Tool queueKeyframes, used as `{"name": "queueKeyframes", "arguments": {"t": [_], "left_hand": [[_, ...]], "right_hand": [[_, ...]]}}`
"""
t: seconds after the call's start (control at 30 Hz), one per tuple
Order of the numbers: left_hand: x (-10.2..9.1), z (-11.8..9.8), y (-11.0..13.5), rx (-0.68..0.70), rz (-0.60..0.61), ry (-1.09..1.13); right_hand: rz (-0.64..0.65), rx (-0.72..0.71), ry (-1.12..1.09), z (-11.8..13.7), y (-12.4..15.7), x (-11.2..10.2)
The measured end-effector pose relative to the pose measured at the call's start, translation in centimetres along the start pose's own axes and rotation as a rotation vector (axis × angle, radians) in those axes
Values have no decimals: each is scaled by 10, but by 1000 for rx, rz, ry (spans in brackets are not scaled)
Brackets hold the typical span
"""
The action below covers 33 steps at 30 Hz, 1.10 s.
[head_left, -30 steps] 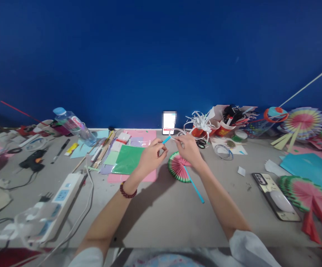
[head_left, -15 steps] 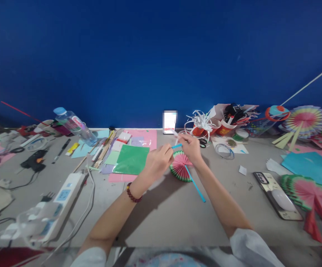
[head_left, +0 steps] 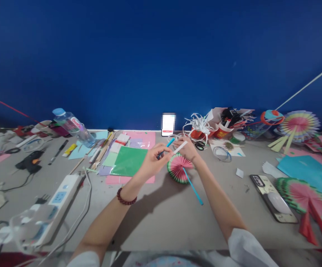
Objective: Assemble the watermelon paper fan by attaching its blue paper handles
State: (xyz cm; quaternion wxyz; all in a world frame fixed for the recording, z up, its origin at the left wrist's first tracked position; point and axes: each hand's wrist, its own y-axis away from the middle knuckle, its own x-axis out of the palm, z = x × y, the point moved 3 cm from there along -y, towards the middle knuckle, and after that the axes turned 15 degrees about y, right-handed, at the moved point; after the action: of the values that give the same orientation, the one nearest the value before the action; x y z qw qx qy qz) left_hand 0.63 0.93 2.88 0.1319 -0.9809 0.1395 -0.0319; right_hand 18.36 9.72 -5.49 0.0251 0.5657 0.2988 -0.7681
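My left hand (head_left: 158, 160) is closed in a pinch on a short blue strip (head_left: 170, 142), which points up and to the right from the fingers. A narrow white strip (head_left: 181, 148) runs from my left fingertips across the front of my right hand (head_left: 188, 149). The right fingers are curled close to the left ones; what they grip is hidden. Below both hands, on the table, lies a round pleated paper fan (head_left: 177, 171), pink with a green rim. A longer blue strip (head_left: 193, 188) extends from its centre toward the lower right.
Left of my hands are a green sheet (head_left: 129, 161), a tilted bottle (head_left: 76, 126), a glue gun (head_left: 30, 162) and a power strip (head_left: 62, 200). A lit phone (head_left: 168, 124) leans on the wall. Rightward are cups (head_left: 224, 132), a patterned phone (head_left: 273, 200) and another pleated fan (head_left: 302, 193).
My hands have turned, and the blue strip that spanned between them now points up from my left fingers. The white strip now lies across the front of my right hand.
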Motion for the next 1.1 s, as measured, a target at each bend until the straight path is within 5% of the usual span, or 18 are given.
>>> {"name": "queueKeyframes", "arguments": {"t": [0.27,0.43,0.7,0.87,1.1], "left_hand": [[-6,0,-2,2,-22,-86],[-7,4,-2,0,-14,-145],[-13,12,-6,19,-52,-194],[-14,12,-7,14,-72,-184],[-15,17,-7,27,-54,-210]], "right_hand": [[172,87,-22,11,4,26],[140,204,-430,11,0,17],[230,255,-1295,44,0,-38],[214,232,-1368,51,0,-49],[-10,348,-1287,48,-3,-53]]}}
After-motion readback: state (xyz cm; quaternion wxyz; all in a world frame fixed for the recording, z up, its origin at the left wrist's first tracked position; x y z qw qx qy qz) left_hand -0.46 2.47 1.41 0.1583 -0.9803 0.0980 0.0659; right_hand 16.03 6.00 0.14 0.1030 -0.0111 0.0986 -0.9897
